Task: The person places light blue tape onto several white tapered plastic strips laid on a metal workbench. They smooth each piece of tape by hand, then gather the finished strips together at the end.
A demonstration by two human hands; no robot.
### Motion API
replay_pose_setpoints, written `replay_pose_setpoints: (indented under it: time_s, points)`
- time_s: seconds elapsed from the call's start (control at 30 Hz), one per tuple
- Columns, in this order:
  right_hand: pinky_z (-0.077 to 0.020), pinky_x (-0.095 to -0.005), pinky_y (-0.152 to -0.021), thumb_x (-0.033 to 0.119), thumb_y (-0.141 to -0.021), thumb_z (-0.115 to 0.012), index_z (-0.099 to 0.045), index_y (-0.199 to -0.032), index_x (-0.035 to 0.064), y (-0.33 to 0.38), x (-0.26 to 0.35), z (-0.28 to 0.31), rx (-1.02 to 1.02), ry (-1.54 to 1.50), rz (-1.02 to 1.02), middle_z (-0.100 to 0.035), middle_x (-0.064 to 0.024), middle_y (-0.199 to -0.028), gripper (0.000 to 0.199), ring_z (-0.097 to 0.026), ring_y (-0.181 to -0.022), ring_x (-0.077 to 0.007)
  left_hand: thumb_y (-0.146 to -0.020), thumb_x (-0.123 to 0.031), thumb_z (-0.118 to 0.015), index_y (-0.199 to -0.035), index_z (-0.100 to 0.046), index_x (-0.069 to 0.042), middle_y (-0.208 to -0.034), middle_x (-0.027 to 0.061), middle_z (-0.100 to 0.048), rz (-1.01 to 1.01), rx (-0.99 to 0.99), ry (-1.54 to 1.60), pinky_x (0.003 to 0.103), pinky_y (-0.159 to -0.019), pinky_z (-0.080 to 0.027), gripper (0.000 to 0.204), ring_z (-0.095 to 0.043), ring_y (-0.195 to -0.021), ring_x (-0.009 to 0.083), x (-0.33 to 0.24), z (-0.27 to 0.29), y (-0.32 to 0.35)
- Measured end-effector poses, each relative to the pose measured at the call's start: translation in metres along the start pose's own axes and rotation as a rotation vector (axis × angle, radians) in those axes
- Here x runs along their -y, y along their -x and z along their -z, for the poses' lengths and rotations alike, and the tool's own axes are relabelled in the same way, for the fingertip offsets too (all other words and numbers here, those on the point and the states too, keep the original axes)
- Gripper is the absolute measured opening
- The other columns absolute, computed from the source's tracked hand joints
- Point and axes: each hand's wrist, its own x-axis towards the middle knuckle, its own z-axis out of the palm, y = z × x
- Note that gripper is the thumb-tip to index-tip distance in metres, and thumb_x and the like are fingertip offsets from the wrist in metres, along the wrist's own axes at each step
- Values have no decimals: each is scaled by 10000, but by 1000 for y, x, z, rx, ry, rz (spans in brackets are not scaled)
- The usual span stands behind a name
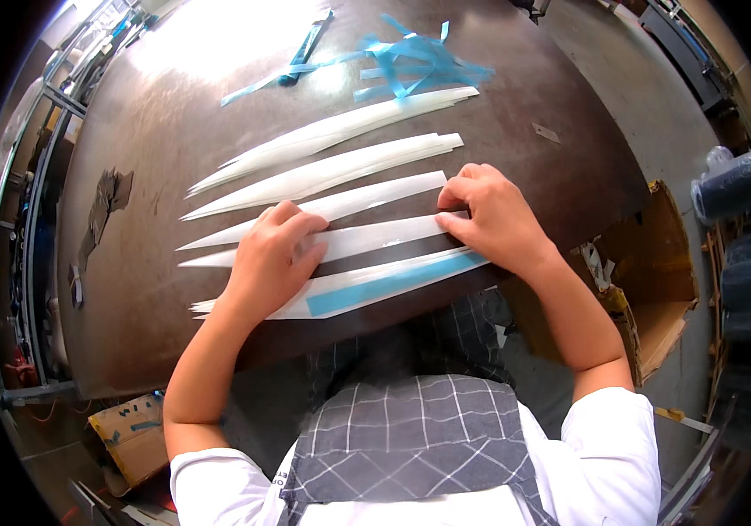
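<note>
Several long white strips with pointed left ends lie in rows across the brown table. My left hand (275,259) is curled over the middle rows, its thumb and forefinger at a white strip (380,237). At that strip's blunt right end my right hand (496,217) has thumb and forefinger bent close together. Just beyond, another white strip (384,195) reaches to the right fingertips. Nearest me, a stack of white strips (292,307) carries a light blue band (393,285). Farther off lie two more stacks, a nearer one (314,175) and a farther one (340,130).
Tangled blue tape pieces (406,61) and a dark blue tool-like object (307,53) lie at the table's far side. Dark scraps (106,210) are at the left. A cardboard box (660,298) stands beside the table's right edge, another carton (134,434) at lower left.
</note>
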Motion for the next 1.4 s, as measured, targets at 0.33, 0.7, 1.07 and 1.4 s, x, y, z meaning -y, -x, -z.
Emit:
replay_pose_setpoints:
  time_s: [0.33, 0.7, 1.07, 1.4]
  points:
    - [-522, -425, -938, 143, -858, -750, -738, -1057, 34, -19, -18, -6, -170, 130, 280, -679, -129, -1051, 227, -633, -1050, -308, -829, -45, -750, -1160, -695, -60, -1206, 131, -653, -73, -73, -82, 424, -961, -509, 336, -605, -1115, 340, 3, -1, 7]
    - [-540, -406, -814, 66, -849, -692, -753, -1021, 46, -180, -85, 11, -306, 300, 361, -688, -127, -883, 184, -664, -872, -320, -891, -26, -715, -1005, -717, -30, -1015, 84, -699, -53, -150, 190, 344, -853, -530, 114, -661, -969, 202, 17, 15, -60]
    - [-566, -247, -688, 126, -993, -627, -679, -1069, 12, -161, -28, 55, -9, -1118, 25, -756, -91, -903, 147, -716, -766, -138, -1013, -131, -655, -1129, -738, -19, -1022, 50, -718, 73, -121, 810, 270, -892, -520, 182, -639, -953, 123, 23, 4, -128]
    - [-547, -307, -937, 14, -880, -598, -694, -1145, -27, -80, 20, 28, -96, -827, 260, -736, -88, -1081, 285, -705, -976, -147, -1110, -434, -441, -1221, -687, -26, -1131, 119, -716, 360, 220, 1548, 377, -924, -552, 489, -687, -1037, 180, -19, 6, -111]
